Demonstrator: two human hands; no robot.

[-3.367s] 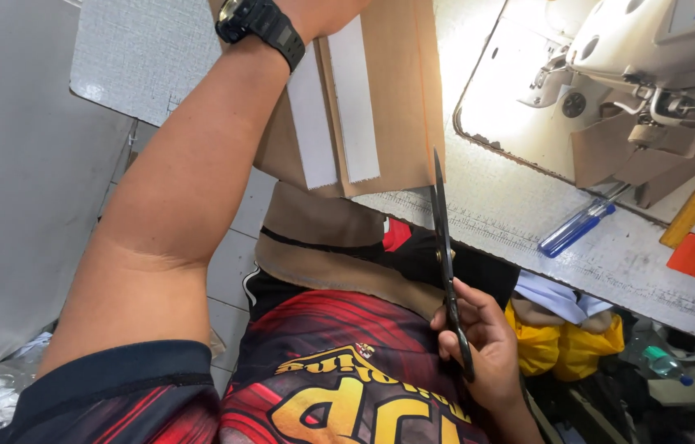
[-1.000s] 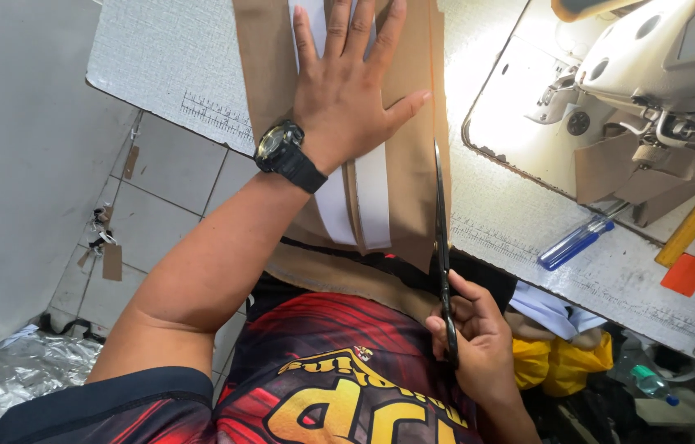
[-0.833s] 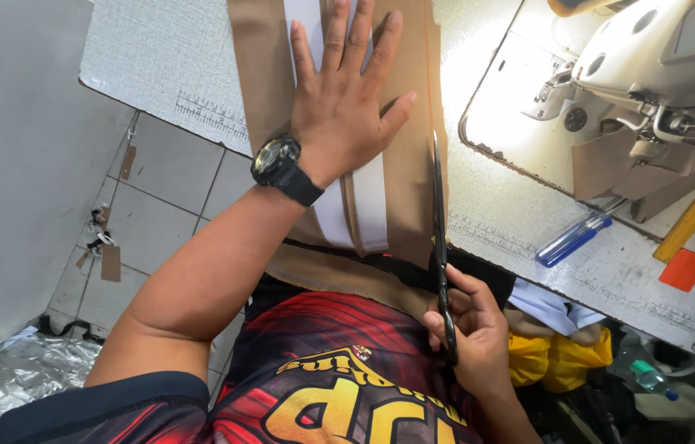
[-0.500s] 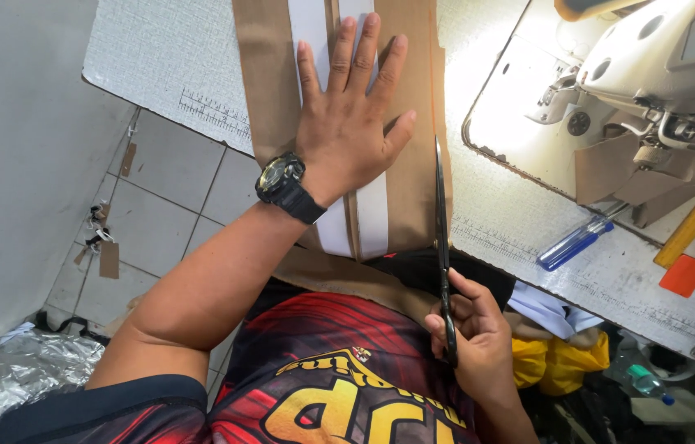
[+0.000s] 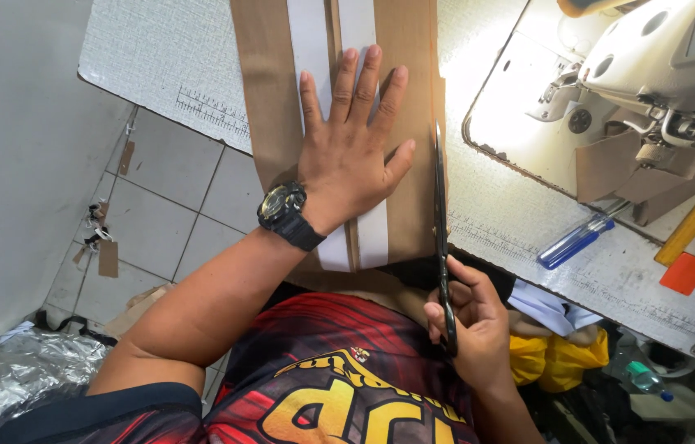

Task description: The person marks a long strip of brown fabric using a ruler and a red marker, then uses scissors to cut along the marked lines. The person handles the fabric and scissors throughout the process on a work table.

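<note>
pointing away up the brown fabric (image 5: 409, 123) edge, scissors (image 5: 441, 222) run lengthwise.

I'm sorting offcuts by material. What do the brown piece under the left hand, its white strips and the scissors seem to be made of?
Brown piece: looks like matte woven fabric; it lies flat and limp, drooping off the table edge. White strips: probably interfacing or tape, smooth and matte; hard to tell. Scissors in the right hand: dark metal blades, dull finish. The left hand presses flat.
</note>
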